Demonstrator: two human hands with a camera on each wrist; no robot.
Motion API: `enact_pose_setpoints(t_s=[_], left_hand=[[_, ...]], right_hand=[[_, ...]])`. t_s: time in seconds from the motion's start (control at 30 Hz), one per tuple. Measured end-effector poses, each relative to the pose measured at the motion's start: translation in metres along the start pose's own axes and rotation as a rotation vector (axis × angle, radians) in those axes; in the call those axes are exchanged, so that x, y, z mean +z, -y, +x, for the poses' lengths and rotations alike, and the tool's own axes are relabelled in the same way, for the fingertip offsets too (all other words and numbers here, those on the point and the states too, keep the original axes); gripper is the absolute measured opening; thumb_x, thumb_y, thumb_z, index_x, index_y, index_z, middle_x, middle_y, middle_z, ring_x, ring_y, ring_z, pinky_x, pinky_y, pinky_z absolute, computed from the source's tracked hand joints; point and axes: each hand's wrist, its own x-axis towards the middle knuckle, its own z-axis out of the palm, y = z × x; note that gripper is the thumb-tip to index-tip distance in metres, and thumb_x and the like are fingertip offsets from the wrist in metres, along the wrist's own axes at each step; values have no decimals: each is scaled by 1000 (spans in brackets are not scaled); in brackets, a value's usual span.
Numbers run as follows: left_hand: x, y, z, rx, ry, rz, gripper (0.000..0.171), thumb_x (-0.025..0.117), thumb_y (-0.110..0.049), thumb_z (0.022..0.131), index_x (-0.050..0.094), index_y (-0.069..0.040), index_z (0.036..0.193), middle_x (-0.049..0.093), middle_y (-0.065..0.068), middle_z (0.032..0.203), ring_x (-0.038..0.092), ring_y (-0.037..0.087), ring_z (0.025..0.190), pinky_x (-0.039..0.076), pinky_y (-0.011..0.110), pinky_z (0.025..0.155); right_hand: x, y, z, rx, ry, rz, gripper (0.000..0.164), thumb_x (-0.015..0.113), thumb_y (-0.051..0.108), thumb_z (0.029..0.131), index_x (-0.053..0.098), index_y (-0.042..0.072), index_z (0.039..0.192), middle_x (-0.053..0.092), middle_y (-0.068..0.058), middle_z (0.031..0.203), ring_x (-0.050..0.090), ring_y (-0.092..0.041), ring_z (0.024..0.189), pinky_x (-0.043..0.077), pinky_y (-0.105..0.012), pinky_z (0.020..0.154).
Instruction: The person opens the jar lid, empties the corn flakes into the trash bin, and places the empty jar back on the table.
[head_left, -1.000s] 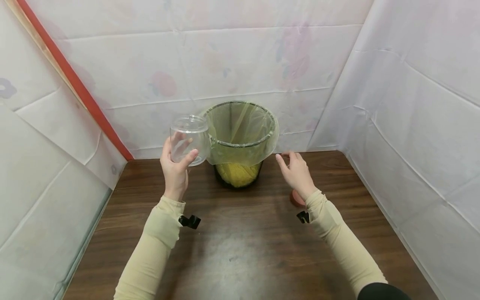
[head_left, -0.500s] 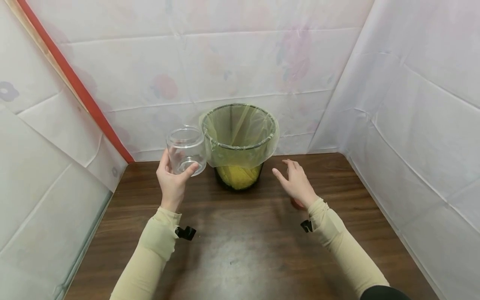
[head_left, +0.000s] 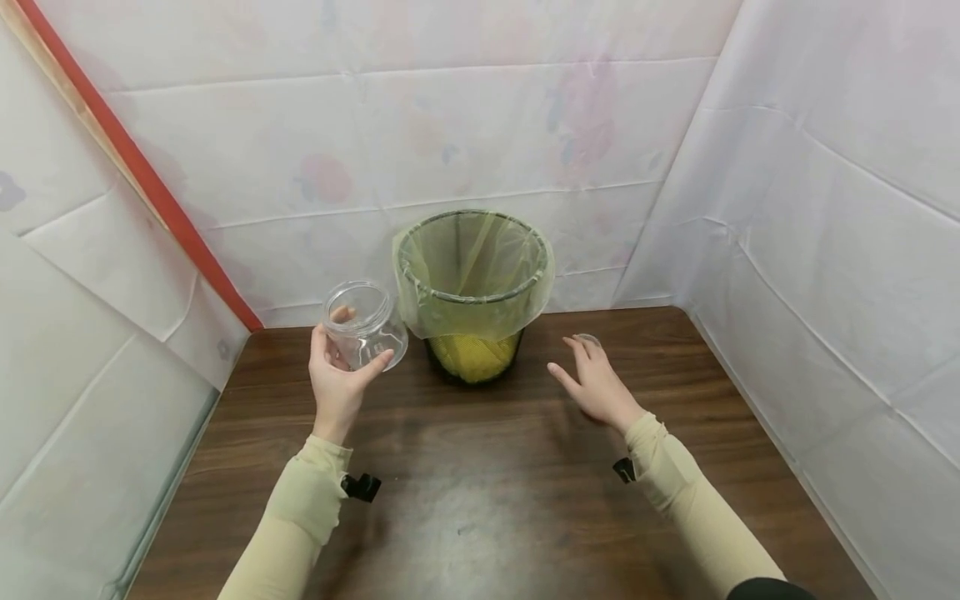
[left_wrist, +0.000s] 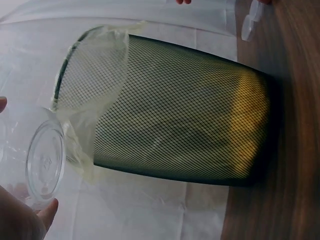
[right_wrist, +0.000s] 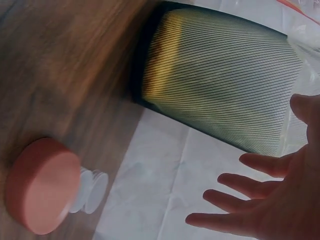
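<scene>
A clear, empty-looking jar (head_left: 367,329) is gripped in my left hand (head_left: 337,396), left of the bin and above the table. Its open mouth tilts toward the head camera; the left wrist view shows its round base (left_wrist: 46,161). My right hand (head_left: 597,390) hovers over the table right of the bin, fingers spread and holding nothing. Below it, the right wrist view shows a coral-red round lid (right_wrist: 42,185) and small clear-white discs (right_wrist: 95,192) beside it. From the head, the hand hides the lid; only a clear disc edge (head_left: 590,339) shows past the fingertips.
A black mesh waste bin (head_left: 474,358) with a pale yellow-green liner (head_left: 480,317) folded over its rim stands at the back of the dark wooden table (head_left: 465,467). White printed sheets (head_left: 450,125) enclose the back and sides. A red strip (head_left: 150,179) runs down the left corner.
My left hand has lowered the jar toward me and tilted its mouth my way. The right hand has come down and nearer, its fingers straightening, now covering the red lid.
</scene>
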Motion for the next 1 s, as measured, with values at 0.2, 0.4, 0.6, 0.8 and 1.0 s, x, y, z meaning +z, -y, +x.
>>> enact_pose_setpoints(t_s=[0.2,0.4,0.6,0.8,1.0], left_hand=[[-9,8,-6,-4,5,54,88,76,20,60,39,3,138,42,22,129,47,26,117,41,20,99],[-14,10,-16,-58,-20,166,88,77,20,59,38,6,137,45,22,129,44,35,120,35,31,108],[-25,25,-23,-101,-55,245,88,80,17,57,41,5,135,47,23,132,43,38,123,32,34,109],[-38,46,-29,-139,-102,443,89,89,2,54,51,-10,133,49,13,126,44,22,116,33,25,100],[-44,54,-36,-201,-110,504,90,89,-3,55,49,-12,134,47,13,125,43,24,117,33,32,100]], right_hand=[[6,-6,-7,11,2,-12,68,45,49,97,33,1,144,30,-26,147,28,-42,137,30,-56,108],[18,-13,-12,26,-7,-34,67,46,49,96,35,2,143,32,-26,147,30,-42,135,34,-57,104],[31,-21,-17,16,-13,-43,66,49,45,96,37,-1,142,34,-29,144,32,-44,134,34,-57,105],[43,-23,-22,-10,-16,-51,63,54,40,95,40,-3,139,36,-31,142,36,-46,131,32,-59,105],[54,-26,-24,-39,-13,-93,63,54,40,95,41,-4,138,39,-32,140,37,-44,131,34,-56,106]])
